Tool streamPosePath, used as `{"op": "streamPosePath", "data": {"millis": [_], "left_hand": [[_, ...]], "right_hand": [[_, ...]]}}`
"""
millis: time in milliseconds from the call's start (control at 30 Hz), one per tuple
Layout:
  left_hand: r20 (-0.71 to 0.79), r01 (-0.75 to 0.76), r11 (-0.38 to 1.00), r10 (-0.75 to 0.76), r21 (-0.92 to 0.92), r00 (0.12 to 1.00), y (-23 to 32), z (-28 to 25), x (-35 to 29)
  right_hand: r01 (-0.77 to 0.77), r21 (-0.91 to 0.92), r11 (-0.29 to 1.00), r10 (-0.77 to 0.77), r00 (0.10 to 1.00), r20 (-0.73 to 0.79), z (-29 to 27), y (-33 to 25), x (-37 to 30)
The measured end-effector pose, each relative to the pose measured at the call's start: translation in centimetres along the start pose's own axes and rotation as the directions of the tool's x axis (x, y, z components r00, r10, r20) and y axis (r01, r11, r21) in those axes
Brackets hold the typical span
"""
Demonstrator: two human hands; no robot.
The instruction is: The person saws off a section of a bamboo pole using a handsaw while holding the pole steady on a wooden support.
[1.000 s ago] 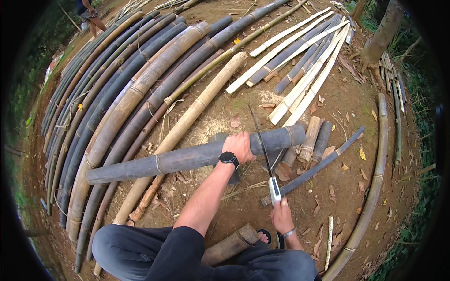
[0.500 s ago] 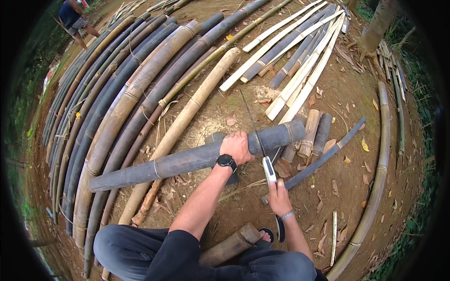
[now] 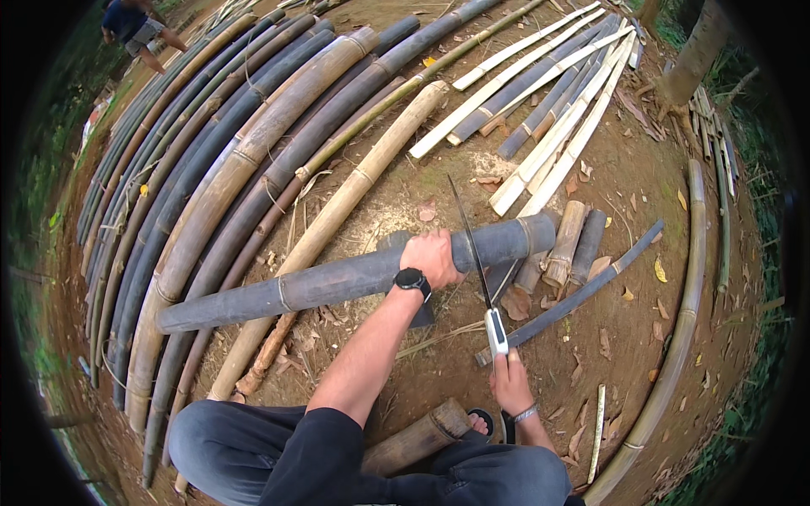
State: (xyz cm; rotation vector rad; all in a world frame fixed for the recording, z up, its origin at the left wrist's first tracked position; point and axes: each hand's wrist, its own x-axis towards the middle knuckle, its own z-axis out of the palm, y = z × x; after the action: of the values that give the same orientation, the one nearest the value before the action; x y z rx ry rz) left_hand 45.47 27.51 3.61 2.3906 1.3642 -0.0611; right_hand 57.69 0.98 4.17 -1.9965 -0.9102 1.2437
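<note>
A thick dark bamboo pole lies crosswise in front of me, its right end slightly farther away than its left. My left hand is closed over the top of the pole. My right hand grips a handsaw with a white and dark handle. The saw's blade crosses the pole just right of my left hand and points away from me; whether it has cut in, I cannot tell. Under the pole, near my left hand, a short dark bamboo piece partly shows.
Long bamboo poles lie side by side at left. Pale split strips fan out at far right. Short bamboo offcuts and a dark strip lie beyond my right hand. A bamboo section is between my legs. Another person stands far left.
My right hand has drawn the saw back toward me, the blade sliding across the pole. My left hand keeps its hold. The view has shifted slightly.
</note>
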Motion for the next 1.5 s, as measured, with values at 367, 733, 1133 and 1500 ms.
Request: {"op": "streamPosePath", "data": {"millis": [367, 733, 1133, 1500], "left_hand": [[-0.015, 0.004, 1.000, -0.004, 0.011, 1.000, -0.6, 0.5, 0.1], [-0.044, -0.039, 0.999, 0.039, 0.001, 0.998, 0.4, 1.7, 0.1], [-0.078, -0.067, 0.998, 0.066, -0.007, 0.995, -0.1, 1.3, -0.2], [0.038, -0.015, 0.999, 0.016, -0.037, 0.999, -0.3, 0.0, 0.5]], "right_hand": [[0.027, -0.007, 1.000, -0.028, 1.000, -0.011, 0.4, 1.5, 0.7], [0.151, -0.122, 0.981, -0.163, 0.982, -0.100, 1.1, 0.5, 4.7], [0.098, -0.120, 0.988, -0.107, 0.991, -0.077, 1.2, -0.7, 8.6], [-0.008, -0.110, 0.994, 0.004, 0.999, -0.039, 0.4, -1.9, 5.5]]}}
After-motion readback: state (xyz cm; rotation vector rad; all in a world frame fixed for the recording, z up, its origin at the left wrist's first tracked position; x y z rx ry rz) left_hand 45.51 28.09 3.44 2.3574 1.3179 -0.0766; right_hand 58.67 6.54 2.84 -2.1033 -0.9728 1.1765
